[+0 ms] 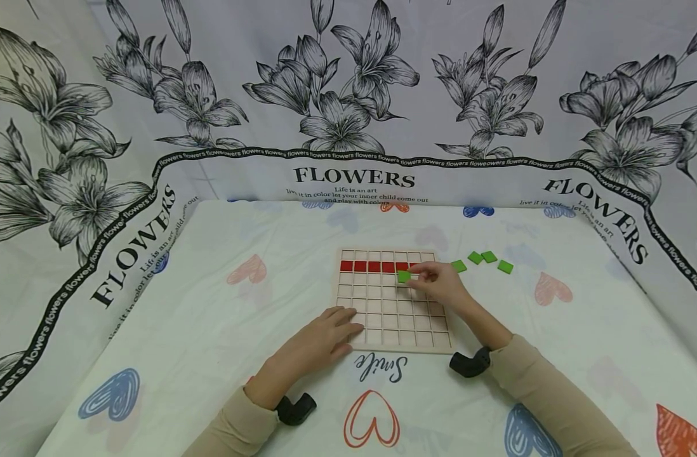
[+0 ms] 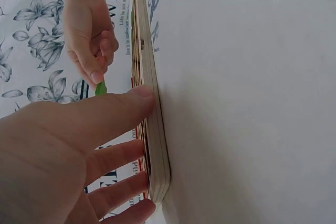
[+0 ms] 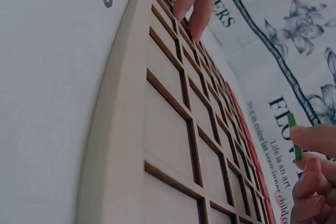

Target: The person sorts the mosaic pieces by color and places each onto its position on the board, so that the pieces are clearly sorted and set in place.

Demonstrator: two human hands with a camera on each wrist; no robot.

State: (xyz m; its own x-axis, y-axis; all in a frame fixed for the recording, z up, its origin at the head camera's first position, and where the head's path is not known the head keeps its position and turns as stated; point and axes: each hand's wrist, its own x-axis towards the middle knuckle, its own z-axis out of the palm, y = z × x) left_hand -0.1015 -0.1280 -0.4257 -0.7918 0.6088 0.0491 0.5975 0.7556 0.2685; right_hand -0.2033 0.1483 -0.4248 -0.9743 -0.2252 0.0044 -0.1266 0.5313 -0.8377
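Head view, read from the near edge outward. Two sleeved forearms enter from 6 o'clock over a white cloth (image 1: 211,304) printed with coloured hearts.

The left hand (image 1: 320,336) lies flat with fingers straight, grasping nothing; its fingertips rest on the near left corner of the wooden grid board (image 1: 434,343), at about 8 o'clock of the board. The left wrist view confirms this: the thumb and fingers press the board's edge (image 2: 157,145).

The right hand (image 1: 440,284) reaches over the board's right half. Its thumb and forefinger pinch a green square tile (image 1: 404,276), held by its right edge, so that the tile projects toward 9 o'clock from the fingertips. The tile hangs just above the second row of cells, directly nearer than the row of red tiles (image 1: 374,266), which fills the far row but one. In the right wrist view the tile (image 3: 295,137) appears edge-on, tilted against the board and not yet lying flat in a cell. The empty cell under it lies below and slightly toward 9 o'clock of the grip; the right hand is clearly the nearer of the two.

Farther out, at 2 o'clock of the board, four loose green tiles (image 1: 488,256) lie on the cloth, near one another. Beyond them a backdrop (image 1: 354,178) printed with lilies and the word FLOWERS closes the scene.
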